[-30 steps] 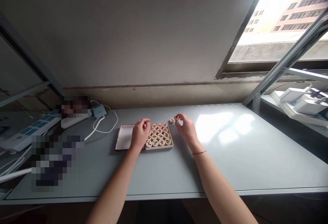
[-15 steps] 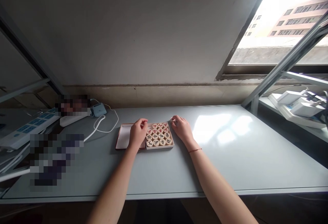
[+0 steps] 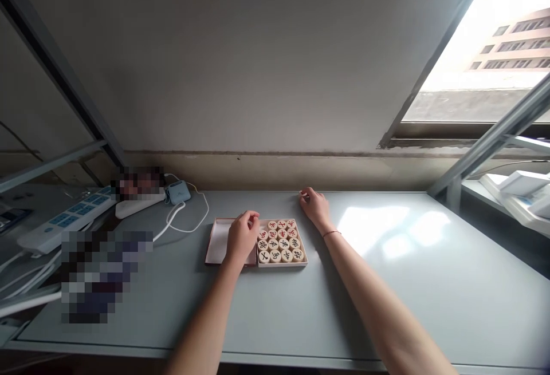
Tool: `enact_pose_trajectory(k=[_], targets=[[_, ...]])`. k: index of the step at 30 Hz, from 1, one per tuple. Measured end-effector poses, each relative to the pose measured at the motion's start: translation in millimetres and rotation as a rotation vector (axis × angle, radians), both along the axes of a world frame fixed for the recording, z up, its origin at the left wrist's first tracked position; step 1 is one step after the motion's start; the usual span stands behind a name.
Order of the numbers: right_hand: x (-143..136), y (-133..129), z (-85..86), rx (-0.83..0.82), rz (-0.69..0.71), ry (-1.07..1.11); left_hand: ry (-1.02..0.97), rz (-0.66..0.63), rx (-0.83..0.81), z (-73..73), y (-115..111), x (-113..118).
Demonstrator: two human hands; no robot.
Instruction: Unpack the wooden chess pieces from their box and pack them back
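Observation:
A shallow box (image 3: 282, 265) holds rows of round wooden pieces (image 3: 284, 244) marked with red and black characters. Attached or touching on its left lies an open lid (image 3: 220, 240) with a pale inside. My left hand (image 3: 244, 234) hovers over the lid's right part and the box's left edge, fingers curled together; whether anything is between them is hidden. Beyond the box's back right corner, my right hand (image 3: 315, 205) pinches a small pale round piece (image 3: 302, 193) close to the desk's back edge.
On the left are a power strip (image 3: 69, 219), a light blue charger (image 3: 178, 192), white cables (image 3: 201, 214) and blurred items. Metal frame posts stand at both sides. White devices (image 3: 522, 186) sit on a shelf at the right.
My right hand has moved away from the box toward the desk's back edge, with the pale piece. The whole view has shifted slightly; my left hand stays beside the box.

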State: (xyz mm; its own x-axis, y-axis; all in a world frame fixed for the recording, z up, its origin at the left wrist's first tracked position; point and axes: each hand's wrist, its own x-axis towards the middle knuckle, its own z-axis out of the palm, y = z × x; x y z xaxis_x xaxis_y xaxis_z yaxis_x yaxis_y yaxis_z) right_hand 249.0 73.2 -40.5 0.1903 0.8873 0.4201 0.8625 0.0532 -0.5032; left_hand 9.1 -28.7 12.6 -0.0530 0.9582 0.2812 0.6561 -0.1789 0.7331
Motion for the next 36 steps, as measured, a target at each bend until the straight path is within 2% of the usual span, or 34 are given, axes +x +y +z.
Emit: enact_pose_trajectory(k=[5, 12, 14, 18, 20, 22, 26, 32, 36], targets=[[2, 0, -6.3, -0.006, 0.019, -0.039, -0.005, -0.009, -0.006, -0.4, 1, 1], [0, -6, -1.3, -0.015, 0.047, -0.05, 0.055, -0.035, -0.028, -3.5, -2, 5], [-3, -10, 2.3, 0.006, 0.027, -0.028, 0.153, -0.017, -0.006, -1.2, -2, 5], [-16, -33, 12.9, 0.163, -0.013, 0.086, 0.498, 0.05, -0.056, 12.0, -2, 12], [-25, -52, 18.1, 0.149, 0.071, 0.208, 0.605, 0.05, -0.108, 20.2, -1, 18], [-34, -71, 21.9, 0.04, 0.159, 0.34, 0.658, 0.039, -0.121, 26.5, 0, 25], [-45, -93, 24.7, -0.111, 0.174, 0.472, 0.679, 0.021, -0.167, 28.4, 0, 37], [-45, -93, 24.4, -0.116, 0.171, 0.479, 0.671, 0.021, -0.163, 18.7, -4, 42], [-44, -92, 24.3, -0.132, 0.187, 0.498, 0.586, -0.006, -0.149, 14.7, -6, 37]])
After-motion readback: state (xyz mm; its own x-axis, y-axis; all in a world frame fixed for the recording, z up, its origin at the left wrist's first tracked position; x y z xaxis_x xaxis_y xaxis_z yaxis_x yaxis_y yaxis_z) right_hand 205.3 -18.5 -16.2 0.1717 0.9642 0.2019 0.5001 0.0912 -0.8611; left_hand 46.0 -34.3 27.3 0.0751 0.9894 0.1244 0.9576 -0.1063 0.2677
